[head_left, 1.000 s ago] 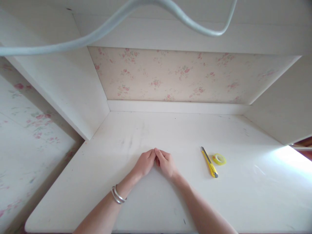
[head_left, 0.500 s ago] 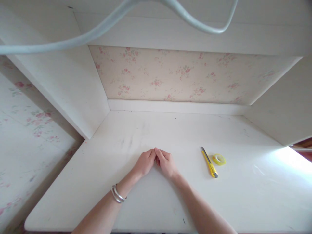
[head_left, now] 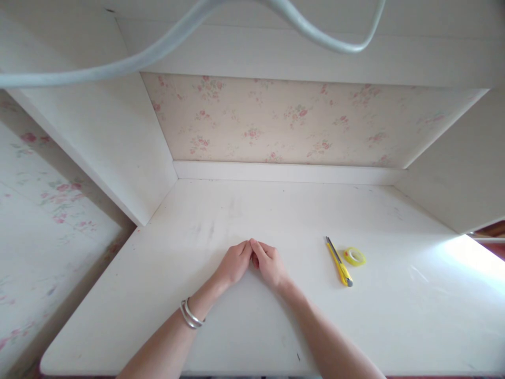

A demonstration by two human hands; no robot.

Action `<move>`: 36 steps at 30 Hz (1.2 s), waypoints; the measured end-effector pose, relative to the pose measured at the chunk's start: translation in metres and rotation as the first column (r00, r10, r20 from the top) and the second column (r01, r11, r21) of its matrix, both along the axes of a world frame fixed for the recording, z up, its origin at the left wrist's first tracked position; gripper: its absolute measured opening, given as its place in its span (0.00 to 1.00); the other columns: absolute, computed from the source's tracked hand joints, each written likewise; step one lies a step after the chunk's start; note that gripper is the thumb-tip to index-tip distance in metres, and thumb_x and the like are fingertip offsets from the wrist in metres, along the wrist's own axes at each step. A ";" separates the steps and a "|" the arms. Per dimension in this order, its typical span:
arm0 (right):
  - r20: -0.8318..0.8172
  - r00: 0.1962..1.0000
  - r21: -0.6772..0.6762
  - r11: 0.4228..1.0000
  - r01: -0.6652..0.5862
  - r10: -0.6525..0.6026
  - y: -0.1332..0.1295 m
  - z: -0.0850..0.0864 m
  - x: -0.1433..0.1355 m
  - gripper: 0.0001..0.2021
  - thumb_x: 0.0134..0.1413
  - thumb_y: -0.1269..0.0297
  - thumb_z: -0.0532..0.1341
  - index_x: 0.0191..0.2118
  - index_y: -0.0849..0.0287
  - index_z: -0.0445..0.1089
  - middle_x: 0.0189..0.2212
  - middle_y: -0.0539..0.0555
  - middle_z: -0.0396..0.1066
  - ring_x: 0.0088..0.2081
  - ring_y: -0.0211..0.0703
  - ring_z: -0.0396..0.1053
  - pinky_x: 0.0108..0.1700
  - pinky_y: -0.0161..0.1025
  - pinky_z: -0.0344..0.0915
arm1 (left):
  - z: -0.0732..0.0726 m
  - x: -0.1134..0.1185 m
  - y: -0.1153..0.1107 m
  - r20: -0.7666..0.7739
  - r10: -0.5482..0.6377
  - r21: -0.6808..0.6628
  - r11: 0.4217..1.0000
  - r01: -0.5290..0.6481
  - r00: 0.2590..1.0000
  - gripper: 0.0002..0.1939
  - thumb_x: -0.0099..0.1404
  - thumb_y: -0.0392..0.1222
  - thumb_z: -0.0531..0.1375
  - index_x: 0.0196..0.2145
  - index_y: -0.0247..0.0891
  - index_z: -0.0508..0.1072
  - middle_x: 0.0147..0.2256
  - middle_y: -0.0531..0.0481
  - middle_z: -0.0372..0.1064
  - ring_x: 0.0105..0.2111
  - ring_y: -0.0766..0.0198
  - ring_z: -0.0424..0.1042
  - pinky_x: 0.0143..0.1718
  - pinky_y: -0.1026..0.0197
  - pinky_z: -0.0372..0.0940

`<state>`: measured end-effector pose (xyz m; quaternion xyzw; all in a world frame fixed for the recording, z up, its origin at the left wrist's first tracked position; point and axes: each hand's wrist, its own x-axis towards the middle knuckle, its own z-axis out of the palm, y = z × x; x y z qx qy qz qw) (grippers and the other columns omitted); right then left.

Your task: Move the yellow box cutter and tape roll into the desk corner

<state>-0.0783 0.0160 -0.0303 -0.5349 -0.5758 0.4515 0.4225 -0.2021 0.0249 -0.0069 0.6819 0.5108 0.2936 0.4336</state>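
Well, left hand (head_left: pixel 235 265) & right hand (head_left: pixel 270 265) curled, knuckles touching, prob. empty; utility knife (head_left: pixel 339 262) lies right of them, tape roll (head_left: pixel 354 257) beside it; grip the handle only.

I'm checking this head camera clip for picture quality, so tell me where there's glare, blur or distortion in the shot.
In the head view, strong glare washes out the desk at its right edge; the cable close to the lens is soft and out of focus; straight shelf edges splay outward from wide-angle distortion; the left hand, right hand, utility knife and tape roll are evenly lit and fairly sharp, with faint shadows.
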 end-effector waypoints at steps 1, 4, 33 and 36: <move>0.000 1.000 -0.001 1.000 0.002 -0.002 0.000 0.000 0.000 0.26 0.60 0.45 0.47 0.18 0.58 0.57 0.15 0.46 0.56 0.21 0.35 0.55 0.26 0.34 0.51 | 0.000 0.000 0.000 -0.001 -0.001 -0.002 1.000 0.001 1.000 0.25 0.69 0.51 0.40 0.22 0.39 0.65 0.24 0.52 0.70 0.27 0.63 0.68 0.33 0.62 0.58; 0.005 1.000 0.001 1.000 0.009 -0.009 0.000 0.000 0.000 0.26 0.60 0.45 0.47 0.18 0.58 0.57 0.15 0.46 0.56 0.21 0.35 0.55 0.26 0.34 0.51 | 0.001 0.000 -0.001 -0.009 0.002 -0.002 1.000 -0.002 1.000 0.26 0.69 0.51 0.40 0.22 0.39 0.66 0.24 0.52 0.71 0.27 0.63 0.68 0.33 0.62 0.59; -0.008 1.000 0.002 1.000 0.010 -0.010 -0.001 0.001 0.000 0.26 0.59 0.43 0.47 0.18 0.58 0.58 0.15 0.46 0.56 0.21 0.35 0.54 0.26 0.34 0.51 | 0.003 0.001 -0.001 -0.036 -0.001 0.002 1.000 0.001 0.999 0.27 0.69 0.53 0.39 0.22 0.39 0.66 0.25 0.51 0.70 0.28 0.62 0.68 0.34 0.61 0.59; -0.012 1.000 0.007 1.000 0.010 -0.010 -0.001 0.001 0.000 0.27 0.59 0.43 0.47 0.19 0.58 0.58 0.15 0.46 0.56 0.21 0.35 0.54 0.26 0.34 0.51 | 0.002 0.002 -0.001 -0.046 0.009 0.004 1.000 -0.009 0.999 0.27 0.69 0.53 0.39 0.22 0.39 0.66 0.24 0.51 0.70 0.27 0.62 0.68 0.34 0.61 0.59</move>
